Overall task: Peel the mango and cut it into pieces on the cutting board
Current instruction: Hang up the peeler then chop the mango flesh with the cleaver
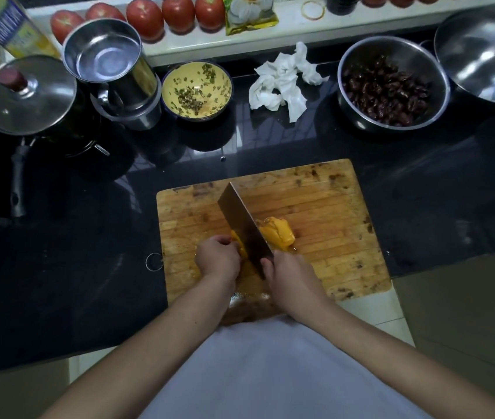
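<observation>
- The mango [276, 234] is peeled, bare orange-yellow and wet-looking, lying on the cutting board just beyond both grips.
- The knife [244, 228], a broad dark cleaver, stands on edge across the mango, angled away from the right grip.
- The cutting board [325, 207] is worn, stained wood, lying flat on the dark surface.

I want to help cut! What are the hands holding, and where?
Right hand grips the cleaver by its hidden handle; left hand steadies the mango at its left end.
</observation>
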A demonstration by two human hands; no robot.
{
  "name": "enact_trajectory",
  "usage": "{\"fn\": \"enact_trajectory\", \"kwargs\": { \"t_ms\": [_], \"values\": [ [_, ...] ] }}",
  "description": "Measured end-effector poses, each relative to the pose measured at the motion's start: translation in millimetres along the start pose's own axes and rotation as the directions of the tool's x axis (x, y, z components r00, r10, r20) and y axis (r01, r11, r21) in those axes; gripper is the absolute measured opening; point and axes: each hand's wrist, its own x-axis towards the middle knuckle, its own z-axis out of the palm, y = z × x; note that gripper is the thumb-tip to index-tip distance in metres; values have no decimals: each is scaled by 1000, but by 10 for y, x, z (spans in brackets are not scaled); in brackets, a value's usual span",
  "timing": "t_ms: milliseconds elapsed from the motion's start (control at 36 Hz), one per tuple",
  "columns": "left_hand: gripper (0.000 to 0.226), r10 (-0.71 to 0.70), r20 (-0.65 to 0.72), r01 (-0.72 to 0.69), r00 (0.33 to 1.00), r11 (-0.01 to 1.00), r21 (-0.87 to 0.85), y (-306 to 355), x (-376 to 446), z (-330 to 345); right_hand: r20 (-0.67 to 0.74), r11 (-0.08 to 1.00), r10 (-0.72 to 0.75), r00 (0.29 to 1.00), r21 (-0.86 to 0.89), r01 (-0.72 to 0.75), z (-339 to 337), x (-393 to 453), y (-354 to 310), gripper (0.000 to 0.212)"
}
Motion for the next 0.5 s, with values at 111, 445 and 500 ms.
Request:
{"fn": "enact_trajectory", "kwargs": {
  "t_ms": [111, 445, 500],
  "values": [
    [10, 27, -55, -25, 998, 999, 31, 152, -231, -143, -10, 1000, 11, 1000, -22, -11, 46, -126, 49, 33],
    [22, 252, 124, -258, 960, 965, 42, 236, -390, -842, -76, 999, 31, 997, 47, -27, -222, -24, 67, 31],
    [28, 557, 263, -613, 788, 671, 417, 238, -270, -867, -91, 995, 63, 994, 82, -55, -289, -33, 114, 27]
  ]
}}
